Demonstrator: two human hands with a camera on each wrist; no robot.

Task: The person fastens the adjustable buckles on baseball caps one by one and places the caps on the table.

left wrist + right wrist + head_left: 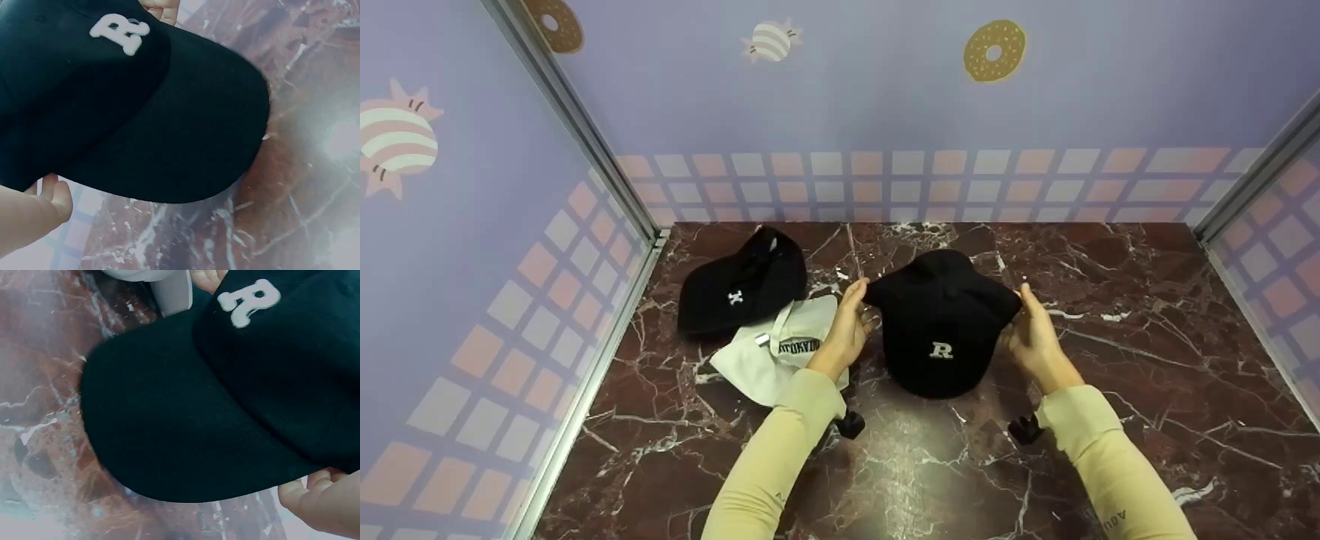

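A black baseball cap with a white letter R faces me, its brim pointing towards me. My left hand grips one side of its crown, and my right hand grips the opposite side. In the left wrist view, the fingers of the left hand curl under the cap's edge. The right wrist view shows the right hand's fingers tucked beneath the other edge. Whether the cap touches the table cannot be told. The insides of the cap and several fingertips are hidden.
Left of my hands lie a second black cap with a small white emblem and a cream cap with dark lettering, partly behind my left hand. They rest on a dark red marbled table. Patterned walls enclose its back and sides.
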